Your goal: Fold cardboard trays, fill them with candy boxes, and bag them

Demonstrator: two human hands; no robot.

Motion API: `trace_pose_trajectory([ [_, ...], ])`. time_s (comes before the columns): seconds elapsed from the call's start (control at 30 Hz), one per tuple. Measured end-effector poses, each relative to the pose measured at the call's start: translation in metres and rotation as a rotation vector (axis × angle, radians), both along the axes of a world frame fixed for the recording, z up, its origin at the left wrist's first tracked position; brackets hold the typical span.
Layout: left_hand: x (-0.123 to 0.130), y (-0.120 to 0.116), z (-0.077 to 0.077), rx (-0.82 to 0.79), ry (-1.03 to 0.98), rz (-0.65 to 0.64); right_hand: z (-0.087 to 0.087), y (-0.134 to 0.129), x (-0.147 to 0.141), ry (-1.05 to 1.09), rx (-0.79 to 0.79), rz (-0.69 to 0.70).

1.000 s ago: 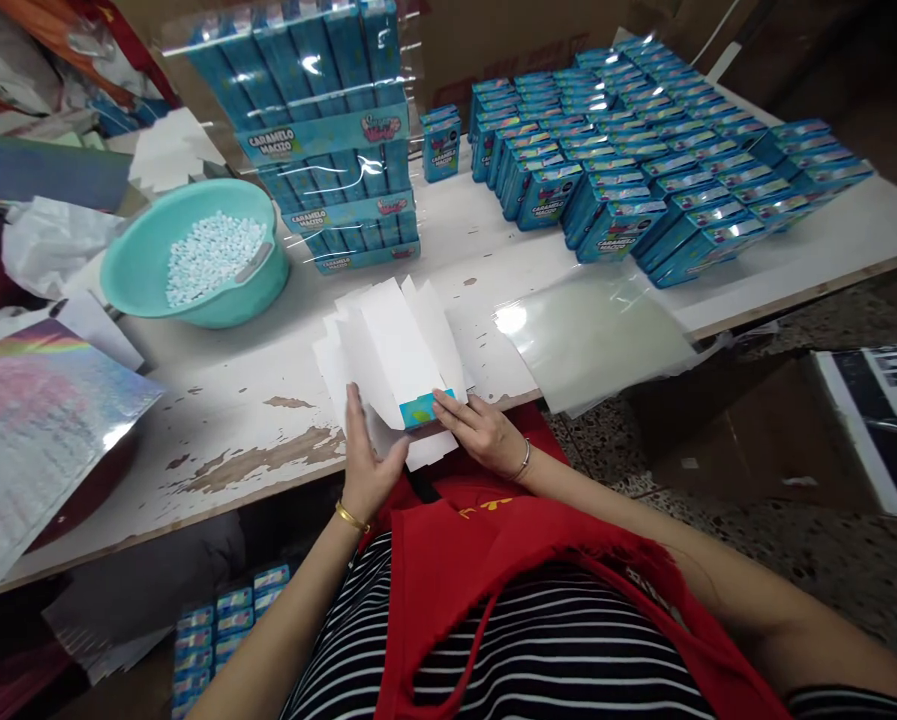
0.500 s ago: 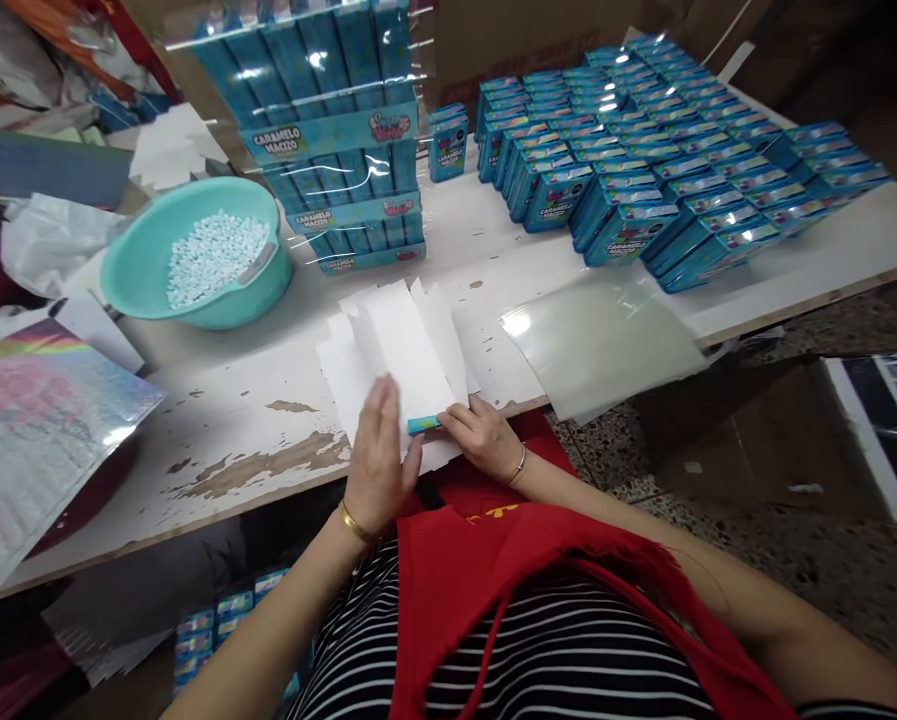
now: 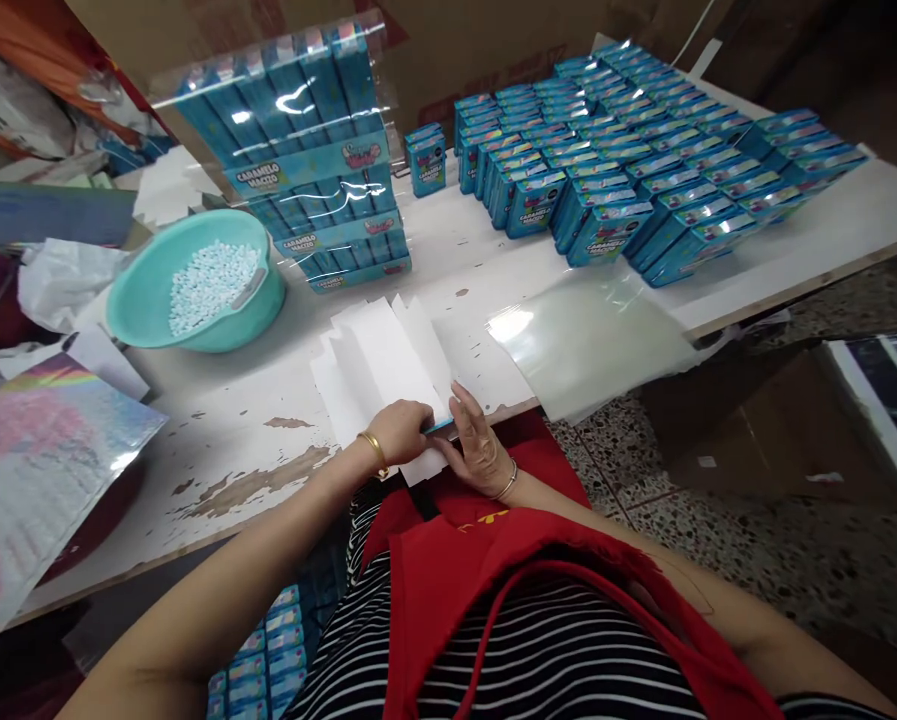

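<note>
In front of my body, my left hand (image 3: 399, 435), with a gold bracelet, is closed on a small blue box (image 3: 439, 426). Only a narrow blue edge of the box shows between the hands. My right hand (image 3: 481, 448) is at the box's right end, fingers stretched upward and thumb apart below. Under and beyond the hands lie white folded paper sheets (image 3: 388, 350), overlapping at the table's front edge.
A turquoise basin (image 3: 245, 325) of small white pieces stands left. Behind are wrapped stacks of blue candy boxes (image 3: 313, 170); rows of similar boxes (image 3: 605, 235) fill the right. Clear plastic sheets (image 3: 590, 345) overhang the white table's (image 3: 253, 390) edge. Shiny printed sheets (image 3: 50, 450) lie left.
My left hand has gone from held flat above the paper to closed on the blue box. My right hand's fingers have opened from their pinch and now point upward. The view has shifted slightly.
</note>
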State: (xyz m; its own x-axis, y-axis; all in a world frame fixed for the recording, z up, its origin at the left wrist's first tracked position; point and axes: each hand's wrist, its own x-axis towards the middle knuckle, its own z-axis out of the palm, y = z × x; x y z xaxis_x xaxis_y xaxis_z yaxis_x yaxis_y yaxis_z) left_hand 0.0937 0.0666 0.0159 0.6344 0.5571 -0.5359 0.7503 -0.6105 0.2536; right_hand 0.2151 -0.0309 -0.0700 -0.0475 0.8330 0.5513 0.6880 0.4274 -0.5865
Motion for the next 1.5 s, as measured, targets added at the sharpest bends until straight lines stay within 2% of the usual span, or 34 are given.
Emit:
trace_pose_trajectory([
  [0.17, 0.01, 0.019, 0.01, -0.223, 0.096, -0.011, 0.013, -0.001, 0.004, 0.173, -0.204, 0.024],
  [0.3, 0.011, 0.018, 0.01, -0.22, 0.073, 0.028, 0.014, 0.008, 0.007, 0.332, -0.297, -0.098],
  [0.4, 0.004, 0.01, -0.001, -0.176, -0.049, 0.137, 0.013, 0.022, 0.006, 0.261, -0.284, -0.156],
  [0.5, -0.004, 0.001, -0.014, -0.161, -0.187, 0.3, 0.017, 0.035, 0.008, 0.15, -0.271, -0.134],
  [0.57, -0.007, -0.003, -0.018, -0.177, -0.24, 0.356, 0.02, 0.041, 0.011, 0.103, -0.301, -0.116],
  [0.63, -0.006, -0.006, -0.017, -0.173, -0.246, 0.332, 0.021, 0.046, 0.014, 0.081, -0.331, -0.114],
  [0.77, 0.005, -0.002, -0.011, -0.056, -0.149, 0.163, 0.014, 0.058, 0.012, 0.09, -0.323, -0.101],
  [0.93, 0.018, 0.001, -0.011, -0.223, -0.095, 0.113, 0.007, 0.069, 0.01, 0.042, -0.352, -0.031],
  [1.0, 0.015, -0.003, -0.008, -0.228, -0.139, 0.099, 0.009, 0.071, 0.016, 0.008, -0.332, 0.043],
  [1.07, 0.007, -0.004, -0.001, -0.172, -0.291, 0.071, 0.011, 0.072, 0.025, -0.045, -0.318, 0.111],
  [1.17, -0.015, 0.015, 0.013, 0.058, -0.608, 0.04, 0.017, 0.075, 0.037, -0.173, -0.338, 0.197],
  [1.23, -0.033, 0.043, 0.02, 0.275, -0.672, 0.022, 0.021, 0.077, 0.04, -0.278, -0.357, 0.237],
  [1.27, -0.042, 0.059, 0.022, 0.348, -0.636, -0.001, 0.023, 0.078, 0.041, -0.325, -0.362, 0.245],
  [1.33, -0.059, 0.089, 0.021, 0.293, -0.494, -0.05, 0.026, 0.079, 0.041, -0.401, -0.366, 0.253],
  [1.4, -0.072, 0.108, 0.017, 0.077, -0.35, -0.066, 0.03, 0.078, 0.04, -0.464, -0.374, 0.261],
  [1.47, -0.079, 0.114, 0.013, -0.09, -0.248, -0.066, 0.035, 0.075, 0.041, -0.52, -0.383, 0.28],
  [1.5, -0.08, 0.113, 0.011, -0.111, -0.21, -0.08, 0.038, 0.073, 0.042, -0.539, -0.384, 0.295],
])
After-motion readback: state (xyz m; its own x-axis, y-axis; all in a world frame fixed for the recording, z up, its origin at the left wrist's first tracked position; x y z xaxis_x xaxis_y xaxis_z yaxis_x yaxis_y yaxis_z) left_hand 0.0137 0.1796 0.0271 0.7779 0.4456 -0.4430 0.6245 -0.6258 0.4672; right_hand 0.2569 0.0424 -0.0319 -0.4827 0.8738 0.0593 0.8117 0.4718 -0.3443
